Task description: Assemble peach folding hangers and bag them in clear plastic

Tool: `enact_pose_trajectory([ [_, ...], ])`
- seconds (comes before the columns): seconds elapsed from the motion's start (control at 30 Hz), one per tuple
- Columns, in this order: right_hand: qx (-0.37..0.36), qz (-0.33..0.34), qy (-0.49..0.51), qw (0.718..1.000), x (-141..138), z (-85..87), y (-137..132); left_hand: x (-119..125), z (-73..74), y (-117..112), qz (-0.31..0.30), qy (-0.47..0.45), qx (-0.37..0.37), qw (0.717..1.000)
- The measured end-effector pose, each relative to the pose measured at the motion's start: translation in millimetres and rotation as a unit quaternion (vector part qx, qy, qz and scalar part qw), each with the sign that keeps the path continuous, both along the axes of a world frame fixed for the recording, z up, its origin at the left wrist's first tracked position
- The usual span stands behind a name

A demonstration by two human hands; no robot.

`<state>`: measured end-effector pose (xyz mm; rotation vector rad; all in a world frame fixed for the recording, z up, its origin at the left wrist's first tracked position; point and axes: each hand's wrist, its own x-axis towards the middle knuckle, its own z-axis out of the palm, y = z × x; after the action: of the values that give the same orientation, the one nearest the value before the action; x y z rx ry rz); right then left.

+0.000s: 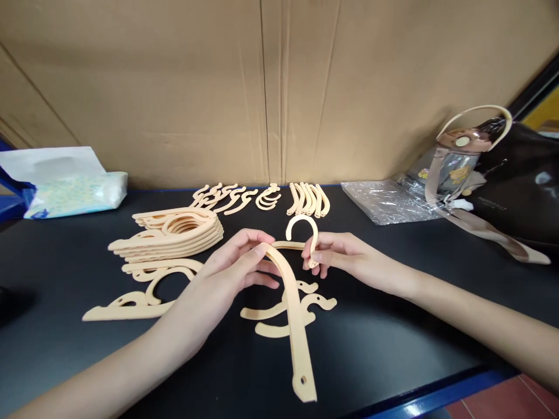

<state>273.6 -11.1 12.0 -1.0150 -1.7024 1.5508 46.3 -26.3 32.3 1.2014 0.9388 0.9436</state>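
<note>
Hanger arm (pixel 297 326) in pale cream, apparently plastic, is held up over the black desk (pixel 375 343) in front of the person; it is a long, slender strip, strongly bent at its upper end and nearly straight below, with a small round hole near its squared lower tip. Of the two hands, the left hand (pixel 229 265) pinches the bent end between thumb and fingers, while the right hand (pixel 343 256) pinches the stem of a matching hook (pixel 315 235), whose rounded crook opens to the left. Another cream strip (pixel 289 245) spans the gap between the hands; how it joins the arm is hidden by the fingers. Beneath the arm, two wavy cream pieces (pixel 271 331) lie flat on the desk, partly covered from view.
</note>
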Motion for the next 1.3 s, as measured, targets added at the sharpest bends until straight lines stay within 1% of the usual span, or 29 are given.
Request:
enact_pose_trajectory([
  [0.17, -0.023, -0.041, 0.033, 0.998, -1.8, -2.0, -0.6, 10.1, 0.6, 5.9, -0.050, -0.021, -0.057, 0.997],
  [0.23, -0.041, -0.063, 0.053, 0.996, -1.5, -1.9, -1.1, 12.3, 0.2, 9.0, -0.051, -0.014, -0.078, 0.996],
  [0.33, -0.051, -0.088, 0.089, 0.991, -0.3, -0.7, -1.4, 13.2, -2.7, 12.4, -0.034, 0.011, -0.110, 0.993],
  [0.43, -0.029, -0.079, 0.094, 0.992, 0.4, 0.2, -1.2, 13.4, -6.6, 12.3, -0.022, 0.028, -0.118, 0.992],
  [0.6, 0.021, -0.047, 0.066, 0.996, -0.8, -1.8, -1.8, 13.1, -9.4, 6.3, -0.018, 0.048, -0.101, 0.994],
  [0.73, 0.034, -0.053, 0.062, 0.996, -2.3, -3.8, -2.1, 9.9, -8.3, 2.2, -0.009, 0.064, -0.091, 0.994],
  [0.93, 0.039, -0.068, 0.064, 0.995, -0.6, -6.5, 0.2, 5.5, -1.9, -3.1, 0.006, 0.080, -0.142, 0.987],
  [1.1, 0.032, -0.073, 0.063, 0.995, 0.7, -8.2, -0.6, 6.4, -0.5, -3.4, 0.001, 0.058, -0.177, 0.982],
  [1.2, 0.027, -0.076, 0.055, 0.995, 0.2, -8.3, -0.6, 6.0, -2.6, -1.8, -0.024, 0.036, -0.197, 0.979],
  [1.3, 0.016, -0.080, 0.054, 0.995, 0.0, -8.4, 0.6, 3.0, -5.6, 0.2, -0.086, 0.011, -0.179, 0.980],
])
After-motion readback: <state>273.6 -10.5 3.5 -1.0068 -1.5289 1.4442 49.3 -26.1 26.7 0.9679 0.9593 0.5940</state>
